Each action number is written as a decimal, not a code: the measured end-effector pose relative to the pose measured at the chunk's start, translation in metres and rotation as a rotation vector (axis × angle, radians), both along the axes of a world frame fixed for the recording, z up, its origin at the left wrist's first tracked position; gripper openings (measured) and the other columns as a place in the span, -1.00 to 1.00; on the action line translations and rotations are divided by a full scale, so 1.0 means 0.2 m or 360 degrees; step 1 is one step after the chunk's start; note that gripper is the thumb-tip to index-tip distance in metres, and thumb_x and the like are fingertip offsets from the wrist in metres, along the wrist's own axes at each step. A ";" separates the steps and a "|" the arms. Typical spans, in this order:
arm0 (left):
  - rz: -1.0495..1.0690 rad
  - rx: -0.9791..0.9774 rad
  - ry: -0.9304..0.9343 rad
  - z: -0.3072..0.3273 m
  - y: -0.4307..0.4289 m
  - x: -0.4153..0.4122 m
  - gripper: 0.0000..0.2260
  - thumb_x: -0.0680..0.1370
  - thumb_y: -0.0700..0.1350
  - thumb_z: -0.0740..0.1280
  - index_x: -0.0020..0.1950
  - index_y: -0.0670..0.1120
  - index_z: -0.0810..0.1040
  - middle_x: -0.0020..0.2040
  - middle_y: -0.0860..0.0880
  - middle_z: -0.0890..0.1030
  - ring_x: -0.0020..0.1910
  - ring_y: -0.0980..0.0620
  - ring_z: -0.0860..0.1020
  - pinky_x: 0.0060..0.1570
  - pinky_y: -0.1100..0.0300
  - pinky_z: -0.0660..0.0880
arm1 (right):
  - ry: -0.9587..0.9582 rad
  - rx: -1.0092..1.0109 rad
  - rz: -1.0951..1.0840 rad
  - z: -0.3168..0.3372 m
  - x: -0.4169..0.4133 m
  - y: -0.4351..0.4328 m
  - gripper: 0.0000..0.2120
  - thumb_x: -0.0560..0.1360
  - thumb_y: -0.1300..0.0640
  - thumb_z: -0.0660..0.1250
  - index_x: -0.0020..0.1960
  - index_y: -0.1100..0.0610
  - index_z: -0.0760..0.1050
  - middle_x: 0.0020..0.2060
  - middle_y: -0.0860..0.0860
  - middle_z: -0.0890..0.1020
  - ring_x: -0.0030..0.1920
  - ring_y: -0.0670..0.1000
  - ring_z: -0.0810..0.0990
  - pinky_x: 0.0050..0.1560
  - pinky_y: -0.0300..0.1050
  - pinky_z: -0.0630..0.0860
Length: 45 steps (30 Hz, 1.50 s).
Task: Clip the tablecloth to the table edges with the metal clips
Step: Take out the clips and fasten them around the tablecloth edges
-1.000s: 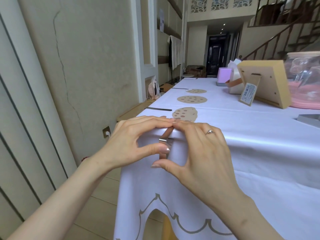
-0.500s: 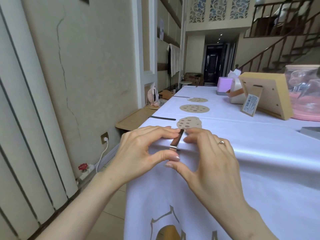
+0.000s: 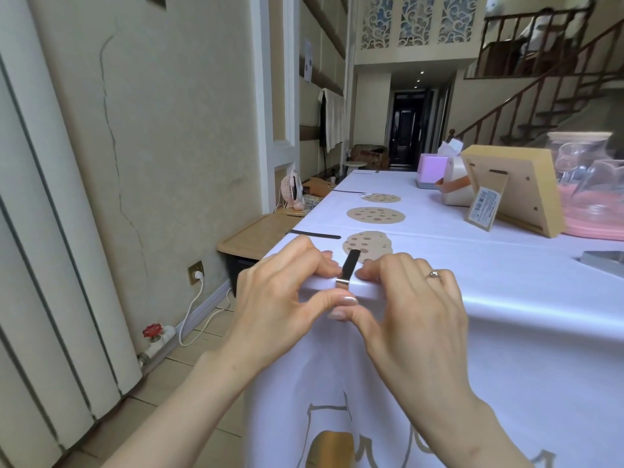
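A white tablecloth (image 3: 472,271) covers the long table and hangs down over its near edge. On this edge, a little left of the middle of the view, sits a metal clip (image 3: 347,269) — its dark upper arm lies on the cloth top and points to the far side, and its shiny bend wraps the edge.

The left hand (image 3: 280,302) is just left of the clip, with the fingers curled on the cloth top and the thumb pressing under the clip from the front. The right hand (image 3: 412,305), which wears a ring (image 3: 433,274), is just right of the clip in the same way; its thumb meets the left thumb below the clip. Both hands are narrow and pinch the cloth edge around the clip.

Farther along the left edge another clip (image 3: 317,235) lies flat over the cloth. On the right, well apart, stand a wooden frame (image 3: 516,184) and a glass jug (image 3: 587,173) on a pink tray (image 3: 594,228).
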<state>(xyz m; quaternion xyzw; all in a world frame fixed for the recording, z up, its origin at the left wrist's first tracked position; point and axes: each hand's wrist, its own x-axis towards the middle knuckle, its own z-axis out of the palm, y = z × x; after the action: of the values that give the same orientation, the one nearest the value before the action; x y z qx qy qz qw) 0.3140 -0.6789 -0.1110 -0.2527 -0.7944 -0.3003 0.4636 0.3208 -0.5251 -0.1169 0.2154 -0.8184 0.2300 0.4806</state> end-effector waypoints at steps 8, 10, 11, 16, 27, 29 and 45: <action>0.0096 0.0103 0.0012 -0.01 0.03 -0.01 -0.78 0.37 0.14 0.38 -0.18 0.05 0.44 -0.17 0.14 0.55 -0.07 0.20 0.62 -0.30 0.06 0.52 | 0.0043 -0.0012 -0.0038 0.01 -0.01 -0.01 -0.72 0.27 -0.05 0.43 -0.15 0.08 0.45 -0.27 -0.05 0.55 -0.26 0.09 0.50 -0.18 -0.11 0.18; 0.0115 0.0114 0.0001 -0.01 0.03 -0.01 -0.77 0.36 0.15 0.38 -0.18 0.05 0.44 -0.16 0.12 0.55 -0.05 0.22 0.61 -0.30 0.05 0.52 | 0.0029 -0.0014 -0.0029 0.01 -0.01 -0.01 -0.72 0.26 -0.03 0.43 -0.14 0.08 0.45 -0.26 -0.06 0.55 -0.26 0.08 0.49 -0.19 -0.11 0.18; 0.0120 0.0112 -0.0003 -0.01 0.04 -0.01 -0.77 0.36 0.15 0.38 -0.18 0.05 0.44 -0.15 0.12 0.54 -0.04 0.23 0.61 -0.30 0.05 0.52 | 0.0018 -0.0011 -0.0025 0.01 -0.01 -0.01 -0.72 0.26 -0.03 0.43 -0.14 0.09 0.45 -0.26 -0.06 0.55 -0.26 0.08 0.49 -0.19 -0.11 0.18; 0.0058 0.0083 -0.0052 -0.01 0.02 -0.01 -0.81 0.40 0.13 0.36 -0.16 0.05 0.47 -0.14 0.11 0.54 -0.01 0.21 0.61 -0.23 0.01 0.53 | -0.0021 0.0012 -0.0010 0.03 0.00 -0.01 -0.69 0.27 -0.06 0.42 -0.10 0.09 0.48 -0.22 -0.05 0.58 -0.22 0.09 0.53 -0.18 -0.09 0.20; -0.0026 -0.0060 -0.0167 0.04 -0.01 0.03 -0.90 0.49 0.01 0.32 -0.05 0.08 0.60 -0.07 0.14 0.60 -0.03 0.09 0.60 -0.17 -0.02 0.52 | 0.0007 0.0081 -0.0041 0.05 -0.02 0.00 -0.69 0.21 0.02 0.52 -0.13 0.08 0.52 -0.22 -0.04 0.58 -0.22 0.09 0.53 -0.18 -0.08 0.20; 0.0025 -0.0106 -0.0190 0.06 0.00 0.04 -0.85 0.50 0.02 0.27 -0.07 0.03 0.63 -0.05 0.16 0.62 -0.01 0.12 0.59 -0.14 0.01 0.52 | -0.0024 0.0133 -0.0040 0.05 -0.02 0.01 -0.67 0.21 0.02 0.53 -0.12 0.09 0.52 -0.21 -0.03 0.58 -0.22 0.09 0.53 -0.18 -0.08 0.21; 0.0015 -0.0854 -0.0427 0.19 0.78 0.01 -0.44 0.46 0.28 -0.04 0.14 0.02 0.58 0.13 0.01 0.62 0.09 -0.08 0.56 -0.05 0.05 0.50 | -0.0195 -0.0264 -0.0234 0.17 0.05 0.86 -0.80 0.40 0.25 0.29 -0.03 0.11 0.62 -0.05 0.00 0.63 -0.01 0.03 0.51 0.05 -0.03 0.48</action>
<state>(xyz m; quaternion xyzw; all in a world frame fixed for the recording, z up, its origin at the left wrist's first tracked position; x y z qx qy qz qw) 0.3161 -0.5220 -0.0733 -0.3205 -0.9006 -0.1083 0.2727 0.3302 -0.3531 -0.0831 0.0999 -0.8379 0.2739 0.4614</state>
